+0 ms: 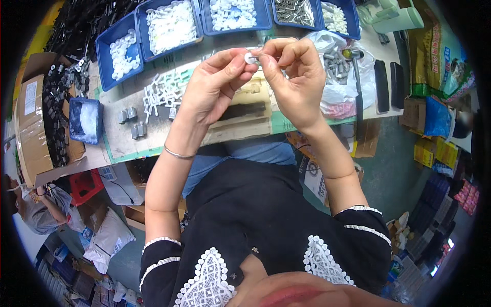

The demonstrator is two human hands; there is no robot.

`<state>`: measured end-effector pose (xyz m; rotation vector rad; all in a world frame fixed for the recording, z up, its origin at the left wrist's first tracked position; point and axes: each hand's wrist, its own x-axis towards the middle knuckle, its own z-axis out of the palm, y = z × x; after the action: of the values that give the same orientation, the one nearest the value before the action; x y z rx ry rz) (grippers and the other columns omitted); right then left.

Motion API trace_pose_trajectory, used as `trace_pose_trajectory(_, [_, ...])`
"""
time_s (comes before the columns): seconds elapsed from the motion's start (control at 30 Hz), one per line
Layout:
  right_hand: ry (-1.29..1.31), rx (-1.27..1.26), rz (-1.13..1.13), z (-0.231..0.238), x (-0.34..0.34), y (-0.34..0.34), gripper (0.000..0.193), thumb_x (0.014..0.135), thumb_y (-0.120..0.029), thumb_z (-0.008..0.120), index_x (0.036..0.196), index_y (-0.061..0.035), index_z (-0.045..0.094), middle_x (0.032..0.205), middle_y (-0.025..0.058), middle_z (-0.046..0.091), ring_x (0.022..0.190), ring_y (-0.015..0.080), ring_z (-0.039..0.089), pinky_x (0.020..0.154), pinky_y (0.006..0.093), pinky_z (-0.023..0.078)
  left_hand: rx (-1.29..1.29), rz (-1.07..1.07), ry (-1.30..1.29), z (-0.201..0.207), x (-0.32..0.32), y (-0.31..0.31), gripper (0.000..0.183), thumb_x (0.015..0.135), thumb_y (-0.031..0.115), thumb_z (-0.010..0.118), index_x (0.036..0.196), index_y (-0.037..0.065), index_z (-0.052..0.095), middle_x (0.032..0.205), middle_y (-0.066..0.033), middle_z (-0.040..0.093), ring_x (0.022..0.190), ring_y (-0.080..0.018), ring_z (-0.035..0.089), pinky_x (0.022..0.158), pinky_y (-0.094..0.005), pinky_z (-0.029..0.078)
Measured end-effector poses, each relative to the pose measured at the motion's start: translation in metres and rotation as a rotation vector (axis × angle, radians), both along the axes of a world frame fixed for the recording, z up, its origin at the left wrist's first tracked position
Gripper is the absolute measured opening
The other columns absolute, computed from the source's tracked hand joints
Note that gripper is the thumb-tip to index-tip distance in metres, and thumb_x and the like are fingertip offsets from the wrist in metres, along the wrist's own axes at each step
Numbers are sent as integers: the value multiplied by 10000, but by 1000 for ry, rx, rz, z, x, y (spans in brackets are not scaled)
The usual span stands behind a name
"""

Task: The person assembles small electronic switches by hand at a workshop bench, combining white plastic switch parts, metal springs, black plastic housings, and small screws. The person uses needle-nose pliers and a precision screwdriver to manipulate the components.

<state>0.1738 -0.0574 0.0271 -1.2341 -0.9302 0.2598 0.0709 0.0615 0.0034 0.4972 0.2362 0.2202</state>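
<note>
"The lace collar (pixel 209 281) sat close to the camera. Where was the white cap (pixel 249 59)?"

"Above the tabletop (pixel 156 135), toward its far edge. The left hand's (pixel 217 84) grip was pinched on it; the right hand's (pixel 300 77) was nearly closed on what looked like a thin pin (pixel 257 57)."

"How would it handle?"

"Light, stiff, perhaps slippery, I judged; best held by its rim."

Bright; dark, perhaps soft edges

I can make out a white disc (pixel 249 58), blue bins (pixel 106 47), a pale green jug (pixel 401 21), blue trousers (pixel 263 151), and a black top (pixel 245 204) whose white lace collar (pixel 210 280) shows a diamond lattice.
</note>
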Motion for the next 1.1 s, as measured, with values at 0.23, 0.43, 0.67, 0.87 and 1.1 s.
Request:
trace_pose_trajectory(0.23, [-254,-122,-43,7,-12,-10,180,769,55,643,752,-22,481,798,82,616,644,115,587,597,246,496,56,178,38,0,-21,-26,252,850,77,639,1076,3,555,924,-93,652,835,-154,645,735,-248,540])
trace_pose_trajectory(0.43, [413,-414,181,7,-29,-31,96,804,-6,662,847,41,590,819,72,663,803,107,635,715,235,524,1313,720,175,-8,-53,-53,317,737,-65,708,958,23,499,799,-69,631,699,-154,621,639,-260,492])
trace_pose_trajectory(0.67, [-308,-658,270,2,-39,-48,105,776,-68,660,779,16,597,846,94,603,802,231,590,716,322,470,2225,538,-265,-15,-86,-48,116,727,40,621,728,58,507,884,-147,656,682,-193,614,569,-268,482])
trace_pose_trajectory(0.87, [-653,-611,239,-27,-42,-32,147,726,-80,660,828,-27,569,947,72,542,900,253,492,783,352,398,2087,550,-102,-32,-94,-44,76,744,39,619,808,29,580,906,-146,650,758,-233,632,665,-335,525])
trace_pose_trajectory(1.1, [-1111,-452,71,-62,-37,-10,132,735,-167,622,835,-93,578,989,21,531,960,188,473,890,345,329,2092,438,187,-47,-103,-29,200,726,67,684,918,34,639,930,-84,646,877,-238,623,762,-357,500])
